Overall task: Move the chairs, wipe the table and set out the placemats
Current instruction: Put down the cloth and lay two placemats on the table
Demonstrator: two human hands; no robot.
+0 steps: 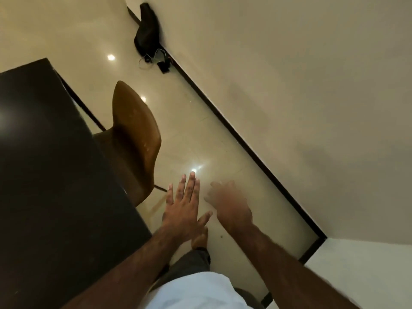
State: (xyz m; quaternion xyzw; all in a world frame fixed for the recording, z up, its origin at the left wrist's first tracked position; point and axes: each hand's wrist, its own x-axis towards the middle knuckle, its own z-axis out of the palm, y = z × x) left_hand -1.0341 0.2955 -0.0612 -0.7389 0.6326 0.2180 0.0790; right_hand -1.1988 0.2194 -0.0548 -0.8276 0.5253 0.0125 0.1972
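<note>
A brown chair (133, 139) with a curved back stands pushed in at the long side of the dark table (44, 152), which fills the left of the view. My left hand (185, 204) hovers flat with fingers spread, just right of the chair's back and apart from it. My right hand (229, 206) is blurred beside it, fingers loosely spread, holding nothing. Both hands are over the glossy floor. No placemats or cloth are in view.
A beige wall (301, 85) with a dark skirting runs diagonally on the right, leaving a narrow strip of tiled floor (200, 141) between it and the chair. A black bag (148, 27) and cables (156, 61) lie by the wall farther on. My bare foot (200, 238) is below my hands.
</note>
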